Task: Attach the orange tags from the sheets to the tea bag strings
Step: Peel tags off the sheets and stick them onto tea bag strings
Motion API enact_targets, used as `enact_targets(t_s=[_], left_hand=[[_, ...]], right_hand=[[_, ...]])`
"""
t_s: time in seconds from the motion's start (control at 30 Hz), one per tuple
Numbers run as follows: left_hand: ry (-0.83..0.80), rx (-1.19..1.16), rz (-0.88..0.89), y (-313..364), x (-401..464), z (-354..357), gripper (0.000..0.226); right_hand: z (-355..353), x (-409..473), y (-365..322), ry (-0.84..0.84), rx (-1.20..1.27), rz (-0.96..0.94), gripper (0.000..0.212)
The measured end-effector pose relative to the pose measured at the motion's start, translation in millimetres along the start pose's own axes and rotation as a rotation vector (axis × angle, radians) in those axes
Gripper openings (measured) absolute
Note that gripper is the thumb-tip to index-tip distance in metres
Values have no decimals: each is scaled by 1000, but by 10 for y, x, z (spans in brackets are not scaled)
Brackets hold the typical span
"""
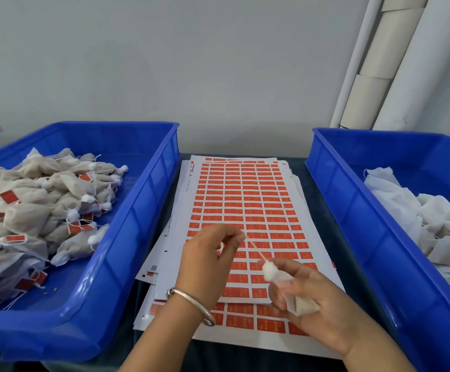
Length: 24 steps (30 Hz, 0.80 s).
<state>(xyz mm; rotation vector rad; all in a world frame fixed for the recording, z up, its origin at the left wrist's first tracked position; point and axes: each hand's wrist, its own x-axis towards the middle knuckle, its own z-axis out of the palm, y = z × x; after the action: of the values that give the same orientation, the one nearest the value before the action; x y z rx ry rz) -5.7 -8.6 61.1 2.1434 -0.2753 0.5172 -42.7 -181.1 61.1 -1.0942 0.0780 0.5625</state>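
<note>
Above the sheets [245, 200] of orange tags, our right hand [323, 304] grips a tea bag [291, 294]; our left hand [207, 261] pinches its string [256, 249] taut.

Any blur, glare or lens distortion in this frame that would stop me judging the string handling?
Head view: wide-angle bowing bends the left blue bin and right blue bin; soft, even light, faint sheen on bin rims; the string between left hand and right hand is thin, slightly smeared; tag print unreadable.
</note>
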Motion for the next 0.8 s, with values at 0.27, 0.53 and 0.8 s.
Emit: enact_targets(t_s=[0.27, 0.53, 0.8], left_hand=[[-107, -69, 98, 120, -13, 100, 9], [-393, 65, -168, -128, -189, 209, 19], [-634, 358, -125, -330, -336, 369, 66]], right_hand=[[25, 101, -110, 63, -113, -160, 23], [-135, -44, 24, 276, -46, -192, 21], [-176, -90, 205, 403, 133, -125, 24]])
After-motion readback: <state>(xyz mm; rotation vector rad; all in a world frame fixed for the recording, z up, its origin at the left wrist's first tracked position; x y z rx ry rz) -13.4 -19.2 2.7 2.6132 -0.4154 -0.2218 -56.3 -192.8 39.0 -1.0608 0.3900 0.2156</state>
